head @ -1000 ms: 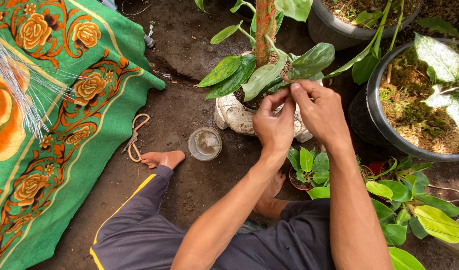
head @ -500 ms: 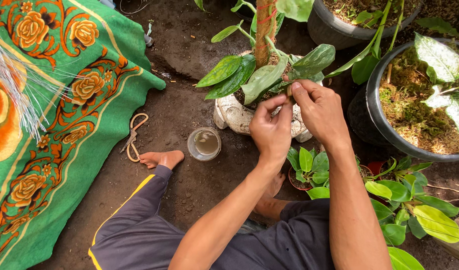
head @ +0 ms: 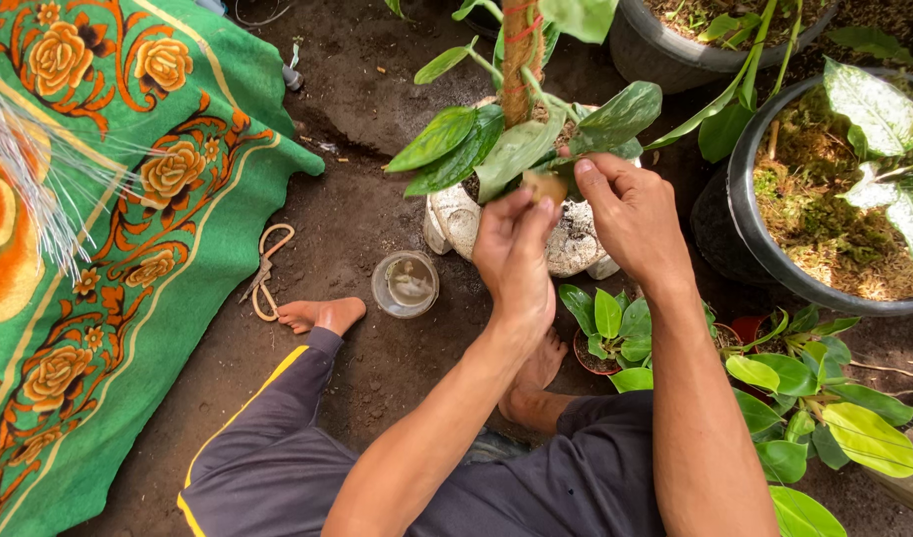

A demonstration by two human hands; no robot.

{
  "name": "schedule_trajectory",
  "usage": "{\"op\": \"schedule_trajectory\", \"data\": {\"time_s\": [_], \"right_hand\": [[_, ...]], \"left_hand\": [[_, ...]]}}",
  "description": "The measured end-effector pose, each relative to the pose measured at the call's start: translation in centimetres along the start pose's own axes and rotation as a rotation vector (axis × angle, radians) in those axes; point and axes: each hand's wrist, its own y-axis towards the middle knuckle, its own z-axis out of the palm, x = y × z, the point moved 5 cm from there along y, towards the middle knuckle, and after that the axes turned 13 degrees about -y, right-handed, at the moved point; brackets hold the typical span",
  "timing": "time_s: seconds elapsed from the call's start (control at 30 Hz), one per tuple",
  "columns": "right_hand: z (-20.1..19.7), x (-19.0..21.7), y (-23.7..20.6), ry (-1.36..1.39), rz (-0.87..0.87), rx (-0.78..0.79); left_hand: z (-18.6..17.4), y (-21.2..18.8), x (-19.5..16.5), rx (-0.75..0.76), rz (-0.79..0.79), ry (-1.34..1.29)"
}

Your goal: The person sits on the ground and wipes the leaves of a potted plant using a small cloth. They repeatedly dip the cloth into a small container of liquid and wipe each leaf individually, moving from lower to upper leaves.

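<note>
- Left hand [head: 516, 249]: raised in front of the white pot, fingers drawn together with their tips pinching a small brownish piece [head: 546, 185] from the left.
- Right hand [head: 630, 219]: just beside the left, its fingertips meeting the same brownish piece from the right; grip closed on it as well.
- Small brownish piece: held between both hands at the foot of the pole, under the leaves and above the rim of the pot; what it was could not be told.
- Climbing plant [head: 496, 139]: broad green leaves spread around a brown fibre-wrapped pole [head: 521, 50] that stood upright, with reddish cord wound about it.
- White pot [head: 456, 214]: rounded, soil-stained, on the ground, partly hidden by both hands.
- Clear round container [head: 405, 283]: on the soil, left of the white pot, near the bare foot.
- Scissors [head: 265, 268]: pale looped handles, lying at the edge of the cloth.
- Green cloth [head: 128, 298]: orange flower pattern, spread over the ground at the left.
- Thin white strands [head: 29, 169]: a fanned bundle over the cloth's left part.
- Black pot [head: 764, 239]: at the right, filled with mossy material, holding a plant with white-speckled leaves.
- Small leafy plant [head: 615, 328]: low, between the person's legs and the black pot.
- Bare left foot [head: 322, 315]: resting on the soil; dark trousers with a yellow stripe.
</note>
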Motion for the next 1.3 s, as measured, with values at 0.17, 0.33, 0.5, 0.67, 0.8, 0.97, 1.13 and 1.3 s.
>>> {"op": "schedule_trajectory", "data": {"time_s": [0.17,0.33,0.5,0.67,0.8,0.97,1.13,1.3], "right_hand": [[-0.1,-0.1,-0.3,0.020,0.033,-0.008],[-0.1,0.1,-0.3,0.014,0.075,0.033],[-0.2,0.3,-0.1,-0.006,0.032,-0.001],[0.1,-0.3,-0.3,-0.024,0.044,0.015],[-0.1,-0.1,-0.3,0.009,-0.004,-0.013],[-0.1,0.1,-0.2,0.048,0.018,-0.013],[-0.1,-0.4,-0.3,0.006,0.082,0.061],[-0.2,0.0,-0.3,0.043,0.020,0.056]], "left_hand": [[-1.8,1.0,1.6,-0.238,-0.203,-0.099],[-1.2,4.3,2.2,-0.224,-0.231,-0.292],[-1.7,2.5,1.5,-0.159,-0.225,-0.345],[-1.9,1.5,2.0,-0.258,-0.299,-0.234],[0.5,2.4,1.4,-0.133,-0.263,-0.324],[2.5,1.4,0.4,-0.111,-0.239,-0.313],[3.7,0.8,-1.0,0.011,-0.108,-0.138],[4.4,-1.1,-2.9,0.321,0.137,0.070]]}}
